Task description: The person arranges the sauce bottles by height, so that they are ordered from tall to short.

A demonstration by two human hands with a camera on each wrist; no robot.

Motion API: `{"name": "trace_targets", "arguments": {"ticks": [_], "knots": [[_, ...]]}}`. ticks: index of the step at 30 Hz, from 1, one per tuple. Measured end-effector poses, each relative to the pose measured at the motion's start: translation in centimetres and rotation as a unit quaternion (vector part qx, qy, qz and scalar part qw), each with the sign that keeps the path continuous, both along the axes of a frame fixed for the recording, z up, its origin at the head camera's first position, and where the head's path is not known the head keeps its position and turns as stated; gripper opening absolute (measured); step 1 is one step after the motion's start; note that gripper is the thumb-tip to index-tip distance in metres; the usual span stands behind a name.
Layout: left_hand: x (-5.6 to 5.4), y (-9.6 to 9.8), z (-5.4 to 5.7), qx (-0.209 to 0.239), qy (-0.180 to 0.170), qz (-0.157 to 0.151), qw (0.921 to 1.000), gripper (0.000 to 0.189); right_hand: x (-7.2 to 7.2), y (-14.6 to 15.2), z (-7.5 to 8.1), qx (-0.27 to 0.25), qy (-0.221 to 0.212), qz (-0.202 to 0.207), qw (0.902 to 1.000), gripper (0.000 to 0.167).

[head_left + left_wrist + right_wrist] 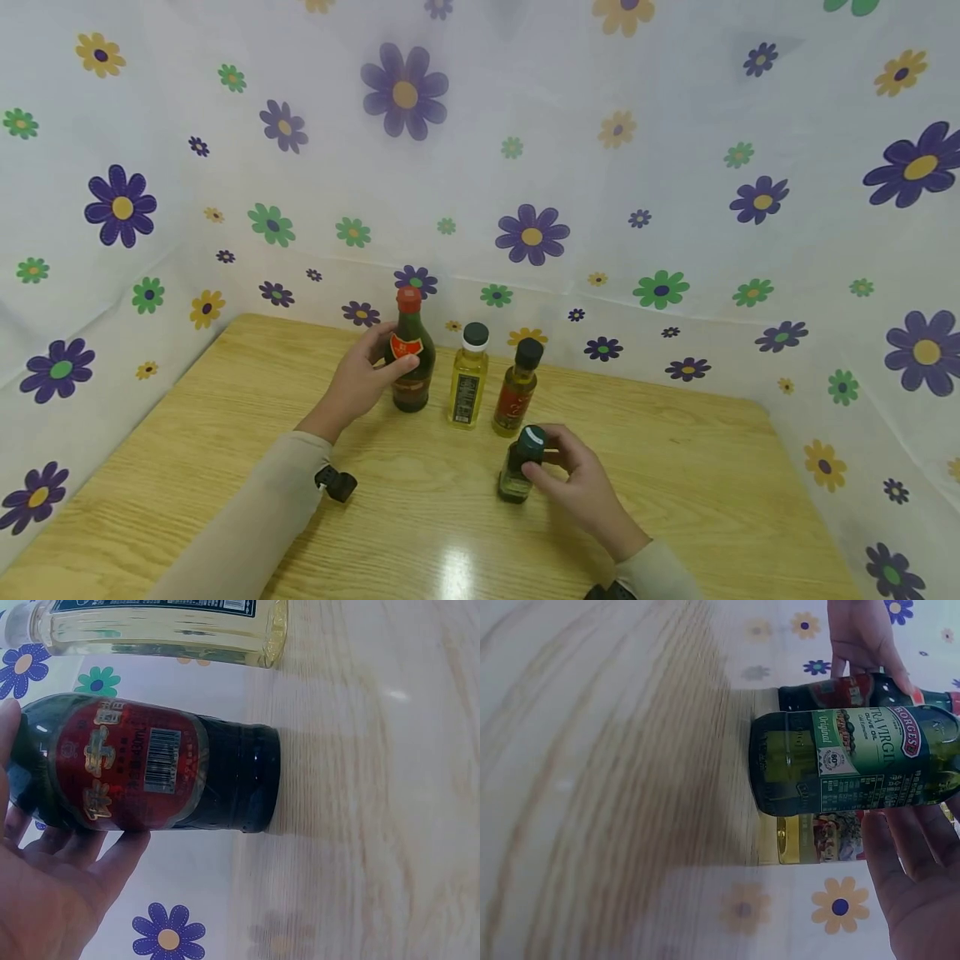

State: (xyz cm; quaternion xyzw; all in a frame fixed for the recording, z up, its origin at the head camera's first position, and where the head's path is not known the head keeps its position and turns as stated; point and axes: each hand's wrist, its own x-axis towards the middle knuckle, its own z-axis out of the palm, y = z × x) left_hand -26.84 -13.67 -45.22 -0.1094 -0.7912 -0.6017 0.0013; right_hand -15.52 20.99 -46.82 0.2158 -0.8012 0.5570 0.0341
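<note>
In the head view my left hand (358, 382) grips a dark vinegar bottle (412, 392) with a red cap and red label, the thumb across its front. The left wrist view shows that vinegar bottle (150, 769) upright, its base at the tabletop. To the right, my right hand (588, 487) holds a green olive oil bottle (514, 479), thumb on the near side and fingers behind. Its green label faces the right wrist camera on the olive oil bottle (862, 761). Whether this bottle's base touches the table, I cannot tell.
Between the hands stand a clear bottle of yellow oil (467, 387) with a dark cap and a slim black-capped bottle (516, 400) with a red label. All are on a wooden table (660, 467). A flower-printed white curtain (465, 183) surrounds its back and sides.
</note>
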Motion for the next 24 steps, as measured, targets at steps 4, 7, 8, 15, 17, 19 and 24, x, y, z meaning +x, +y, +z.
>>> {"name": "trace_targets", "arguments": {"ticks": [4, 7, 8, 15, 17, 19, 24], "knots": [[0.05, 0.03, 0.12, 0.0, 0.009, -0.002, 1.0, 0.069, 0.06, -0.19, -0.12, 0.003, -0.003, -0.007, 1.0, 0.028], [0.12, 0.07, 0.11, 0.001, 0.009, 0.0, 1.0, 0.069, 0.19, -0.27, -0.18, 0.002, -0.009, -0.008, 0.9999, 0.027], [0.15, 0.09, 0.1, 0.002, 0.006, 0.001, 1.0, 0.069, 0.24, -0.3, -0.19, 0.002, -0.011, -0.009, 0.9999, 0.028], [0.41, 0.14, 0.21, 0.009, 0.003, 0.003, 1.0, 0.068, 0.41, -0.52, -0.18, 0.005, -0.012, -0.009, 0.9999, 0.031], [0.38, 0.11, 0.18, 0.009, 0.007, 0.003, 0.9999, 0.068, 0.41, -0.56, -0.16, 0.005, -0.013, -0.011, 0.9998, 0.032], [0.37, 0.08, 0.16, 0.008, 0.011, 0.003, 0.9999, 0.068, 0.42, -0.58, -0.12, 0.006, -0.018, -0.014, 0.9997, 0.034], [0.49, 0.12, 0.23, 0.01, 0.015, 0.001, 0.9998, 0.068, 0.48, -0.6, -0.03, 0.009, -0.028, -0.018, 0.9994, 0.035]]}}
